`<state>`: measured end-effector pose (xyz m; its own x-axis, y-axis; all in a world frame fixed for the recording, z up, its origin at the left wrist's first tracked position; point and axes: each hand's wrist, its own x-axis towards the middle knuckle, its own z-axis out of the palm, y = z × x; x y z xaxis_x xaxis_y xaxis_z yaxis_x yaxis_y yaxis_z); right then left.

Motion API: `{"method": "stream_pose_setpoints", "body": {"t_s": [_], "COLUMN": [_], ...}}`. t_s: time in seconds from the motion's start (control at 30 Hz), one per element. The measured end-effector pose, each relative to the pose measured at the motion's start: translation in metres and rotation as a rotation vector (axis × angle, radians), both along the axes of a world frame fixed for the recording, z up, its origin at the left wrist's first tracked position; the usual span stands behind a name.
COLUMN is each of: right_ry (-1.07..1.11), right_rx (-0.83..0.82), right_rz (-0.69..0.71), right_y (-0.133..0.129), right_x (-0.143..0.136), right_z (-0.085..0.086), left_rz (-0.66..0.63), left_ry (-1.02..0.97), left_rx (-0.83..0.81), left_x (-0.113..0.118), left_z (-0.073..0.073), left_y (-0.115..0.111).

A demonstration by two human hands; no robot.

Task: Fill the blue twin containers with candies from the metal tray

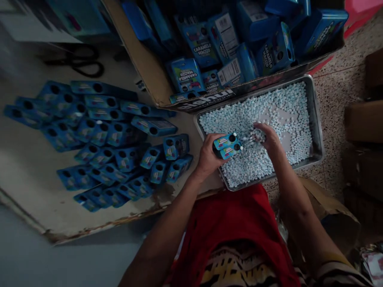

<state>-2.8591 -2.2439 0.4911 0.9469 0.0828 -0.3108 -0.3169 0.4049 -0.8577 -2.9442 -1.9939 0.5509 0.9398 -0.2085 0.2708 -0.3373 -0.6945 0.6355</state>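
Note:
My left hand (206,156) is closed around two small blue candy boxes (225,152), held side by side over the near left part of a metal tray (317,121). Each box has a round dark hole in its top, with a pale candy by it. Small white and light blue candies (248,169) cover much of the tray's bottom. Just right of the boxes, my right hand (271,140) curls around a handful of these candies, low over the tray. Some loose candies at its fingertips look blurred.
Many similar blue boxes (119,159) stand in rows on the worn table (32,171) to the left. A cardboard carton (143,67) behind the tray holds more boxes. Black scissors (86,63) lie at the upper left. Brown cartons (363,121) stand at the right.

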Motion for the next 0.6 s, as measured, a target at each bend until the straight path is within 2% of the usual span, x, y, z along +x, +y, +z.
{"method": "stream_pose_setpoints", "body": {"t_s": [0.07, 0.1, 0.17, 0.27, 0.37, 0.47, 0.6], "right_ry": [0.059, 0.048, -0.059, -0.270, -0.398, -0.452, -0.498], "right_rx": [0.343, 0.453, 0.580, 0.560, 0.446, 0.411, 0.376], "right_rz": [0.115, 0.137, 0.085, -0.088, -0.182, -0.197, -0.143], "right_y": [0.003, 0.008, 0.021, 0.040, 0.050, 0.050, 0.048], "right_x": [-0.018, -0.027, -0.047, -0.067, -0.070, -0.066, -0.066], "right_z": [0.016, 0.025, 0.046, 0.070, 0.080, 0.080, 0.081], "left_rz": [0.027, 0.031, 0.016, -0.038, -0.096, -0.132, -0.186], "left_ry": [-0.002, 0.006, 0.030, 0.090, 0.151, 0.169, 0.141], "left_rx": [0.062, 0.082, 0.104, 0.105, 0.070, 0.047, 0.036], "left_x": [0.001, 0.001, 0.001, -0.001, -0.006, -0.012, -0.015], "left_z": [0.004, 0.006, 0.009, 0.014, 0.020, 0.024, 0.022], "left_y": [-0.004, -0.006, -0.009, -0.012, -0.014, -0.016, -0.014]}}
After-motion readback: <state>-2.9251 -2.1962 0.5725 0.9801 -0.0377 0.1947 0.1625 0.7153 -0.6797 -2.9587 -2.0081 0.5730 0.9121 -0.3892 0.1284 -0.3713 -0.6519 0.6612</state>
